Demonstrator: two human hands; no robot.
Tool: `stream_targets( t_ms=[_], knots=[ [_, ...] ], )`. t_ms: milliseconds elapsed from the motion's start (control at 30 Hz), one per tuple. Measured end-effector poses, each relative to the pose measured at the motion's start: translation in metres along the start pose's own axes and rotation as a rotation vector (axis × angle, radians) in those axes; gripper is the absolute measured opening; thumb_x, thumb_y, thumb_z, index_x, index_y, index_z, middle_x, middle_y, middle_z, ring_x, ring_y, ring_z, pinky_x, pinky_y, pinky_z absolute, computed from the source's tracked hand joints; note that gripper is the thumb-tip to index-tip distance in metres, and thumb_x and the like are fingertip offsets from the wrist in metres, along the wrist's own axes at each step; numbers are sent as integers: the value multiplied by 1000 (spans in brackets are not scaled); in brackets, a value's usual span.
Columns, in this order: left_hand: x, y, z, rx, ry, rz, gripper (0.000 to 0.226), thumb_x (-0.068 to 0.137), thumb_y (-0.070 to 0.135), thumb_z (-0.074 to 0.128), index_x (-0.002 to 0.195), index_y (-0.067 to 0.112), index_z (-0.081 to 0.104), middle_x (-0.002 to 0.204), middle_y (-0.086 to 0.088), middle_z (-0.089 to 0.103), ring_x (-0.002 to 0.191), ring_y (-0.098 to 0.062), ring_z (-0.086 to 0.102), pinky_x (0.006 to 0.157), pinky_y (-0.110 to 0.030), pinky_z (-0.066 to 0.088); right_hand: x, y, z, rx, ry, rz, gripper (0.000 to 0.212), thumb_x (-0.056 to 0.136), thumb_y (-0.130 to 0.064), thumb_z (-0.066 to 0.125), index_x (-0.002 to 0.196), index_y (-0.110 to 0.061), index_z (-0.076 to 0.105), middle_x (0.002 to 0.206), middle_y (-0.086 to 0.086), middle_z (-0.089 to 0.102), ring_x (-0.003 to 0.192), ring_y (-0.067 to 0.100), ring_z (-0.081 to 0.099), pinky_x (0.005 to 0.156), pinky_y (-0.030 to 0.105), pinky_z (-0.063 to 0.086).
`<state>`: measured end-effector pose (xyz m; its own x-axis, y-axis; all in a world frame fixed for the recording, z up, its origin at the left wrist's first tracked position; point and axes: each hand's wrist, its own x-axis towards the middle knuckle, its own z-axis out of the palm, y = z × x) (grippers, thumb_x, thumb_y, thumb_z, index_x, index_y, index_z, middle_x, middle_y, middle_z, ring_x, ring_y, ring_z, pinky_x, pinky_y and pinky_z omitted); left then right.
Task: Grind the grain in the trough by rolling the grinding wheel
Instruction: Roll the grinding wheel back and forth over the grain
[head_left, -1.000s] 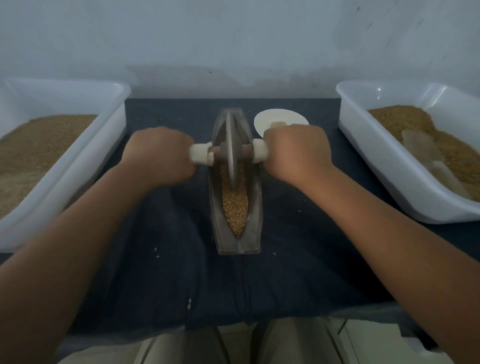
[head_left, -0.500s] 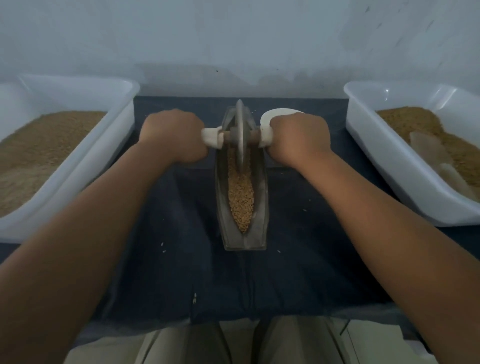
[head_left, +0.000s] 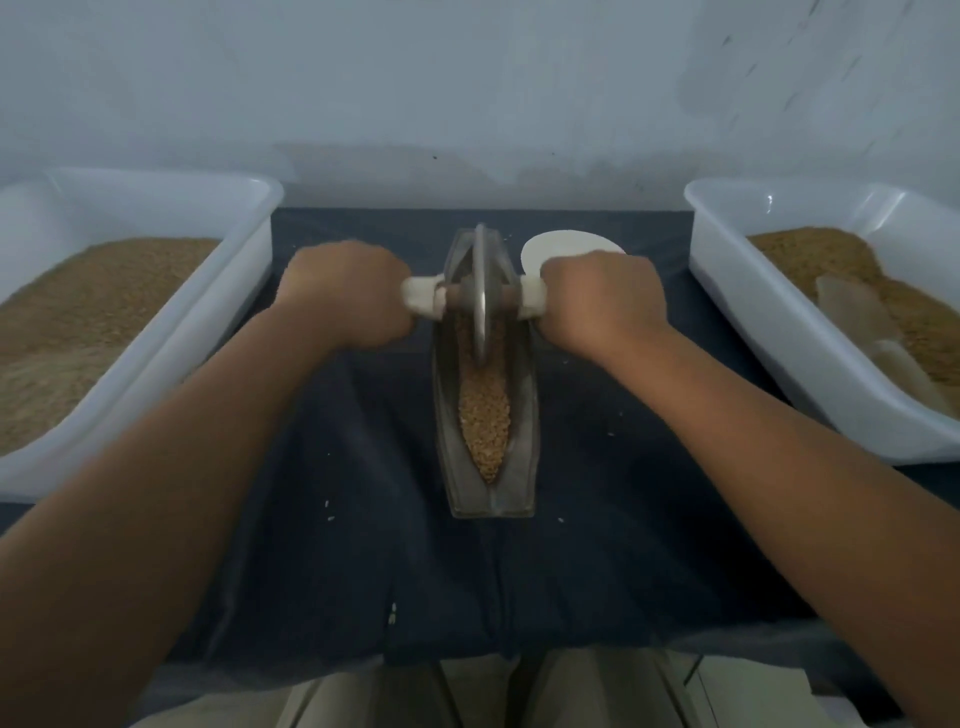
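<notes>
1. Two hands are on the tool. The left hand (head_left: 345, 293) is clenched round the white-wrapped handle end (head_left: 422, 304) at 9 o'clock of the grinding wheel (head_left: 481, 291), and the right hand (head_left: 602, 301) grips the matching end at 3 o'clock.
2. We note the wheel upright on its edge in the trough (head_left: 445, 415), near the 12 o'clock end. The trough lies lengthwise, 12 to 6, mid-counter on a dark cloth (head_left: 363, 545).
3. Grain (head_left: 485, 421) fills the groove from the wheel down to the 6 o'clock tip. The kernels look whole, so we judge the grinding far from done.
4. Step in hand: a rolling stroke, with the wheel at the far end of its travel. Next move, in our judgement: draw the axle toward 6 o'clock, hands level and bearing down, so the rim stays in the groove and does not climb a wall.
5. Surroundings: the left tub (head_left: 228, 322) at 9 o'clock holds brown grain. The right tub (head_left: 737, 312) at 3 o'clock holds grain and pale flat pieces (head_left: 852, 317) we cannot identify. A white dish (head_left: 561, 244) sits at 1 o'clock, just beyond the right hand and partly hidden by it.
6. Obstructions: we see none along the groove. Stray kernels (head_left: 328, 503) lie on the cloth at 7 o'clock of the trough. Possible trouble: knuckles knocking the dish, or the trough sliding on the cloth.
</notes>
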<state>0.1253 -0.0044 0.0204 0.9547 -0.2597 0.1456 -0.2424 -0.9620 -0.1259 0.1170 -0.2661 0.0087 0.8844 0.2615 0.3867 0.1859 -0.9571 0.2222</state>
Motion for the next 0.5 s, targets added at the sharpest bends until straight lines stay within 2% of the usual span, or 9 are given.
stream_targets(
  t_ms=[100, 167, 233, 300, 367, 433, 500],
  knots=[
    [14, 0, -1, -6, 28, -11, 30, 71, 54, 45, 73, 28, 57, 79, 3, 59, 82, -33, 64, 70, -38, 44, 17, -2, -1, 19, -37, 9, 6, 76, -25, 57, 76, -20, 60, 72, -1, 58, 66, 27, 59, 55, 29, 36],
    [5, 0, -2, -12, -6, 10, 28, 74, 54, 48, 73, 27, 56, 78, 6, 60, 79, -29, 63, 69, -36, 44, 11, 0, -2, 22, -22, -13, 9, 78, -28, 58, 73, -21, 57, 72, -1, 58, 64, 26, 57, 54, 28, 33],
    [-18, -1, -2, -37, -67, 33, 25, 76, 54, 54, 72, 29, 56, 73, 11, 58, 70, -22, 59, 65, -34, 45, -13, 3, -5, 31, -11, -67, 21, 81, -36, 60, 68, -24, 48, 71, -3, 55, 62, 27, 54, 51, 26, 25],
    [-48, -3, 0, -41, -84, 76, 24, 71, 56, 54, 70, 32, 56, 67, 13, 56, 62, -14, 55, 60, -32, 47, -45, 3, -13, 48, 8, -134, 37, 80, -44, 60, 63, -30, 32, 63, -7, 45, 50, 23, 46, 49, 23, 18],
    [-70, -4, -1, -26, -73, 127, 24, 68, 58, 51, 71, 35, 55, 64, 14, 54, 57, -10, 52, 57, -30, 46, -67, 5, -27, 65, 63, -164, 45, 73, -50, 62, 59, -33, 23, 50, -13, 30, 39, 8, 28, 48, 18, 10],
    [-69, -6, -2, 14, -50, 157, 21, 69, 58, 49, 69, 37, 52, 62, 14, 50, 57, -14, 51, 58, -31, 45, -71, 8, -27, 88, 37, -146, 42, 72, -53, 59, 55, -34, 26, 43, -14, 28, 37, 1, 24, 46, 16, 11],
    [-48, -3, -3, 63, -25, 149, 20, 70, 56, 50, 68, 36, 48, 64, 13, 46, 62, -20, 53, 61, -33, 45, -59, 9, -12, 107, -73, -88, 35, 78, -53, 57, 58, -30, 39, 50, -10, 40, 43, 9, 38, 46, 21, 20]
  ],
)
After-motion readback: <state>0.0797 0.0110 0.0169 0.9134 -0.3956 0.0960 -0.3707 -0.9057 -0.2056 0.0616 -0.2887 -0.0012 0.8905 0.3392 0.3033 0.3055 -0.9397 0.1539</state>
